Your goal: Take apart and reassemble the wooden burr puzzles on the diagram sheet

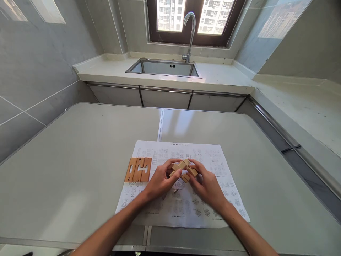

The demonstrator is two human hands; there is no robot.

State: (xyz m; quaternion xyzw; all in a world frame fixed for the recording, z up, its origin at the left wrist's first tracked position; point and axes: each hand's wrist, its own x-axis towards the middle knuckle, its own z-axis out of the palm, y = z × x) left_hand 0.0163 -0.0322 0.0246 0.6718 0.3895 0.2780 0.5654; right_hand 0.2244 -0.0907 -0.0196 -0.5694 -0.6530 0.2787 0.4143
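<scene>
A light wooden block puzzle [182, 164] made of several small cubes is held between both hands, just above a printed paper sheet [213, 156]. My left hand [161, 180] grips its left side, with the thumb across the front and the fingers behind. On the right side, my right hand [207, 183] closes thumb and fingers on the same puzzle. Flat brown wooden pieces [137, 170], marked with numbers, lie side by side on the sheet's left edge. The fingers hide part of the puzzle.
The sheet lies on a grey folding table [80, 153] with a seam down its middle. Beyond it are a white counter [221, 76], a sink [165, 67], a tall faucet [190, 35] and a window [213, 17]. Another counter [306, 106] runs along the right.
</scene>
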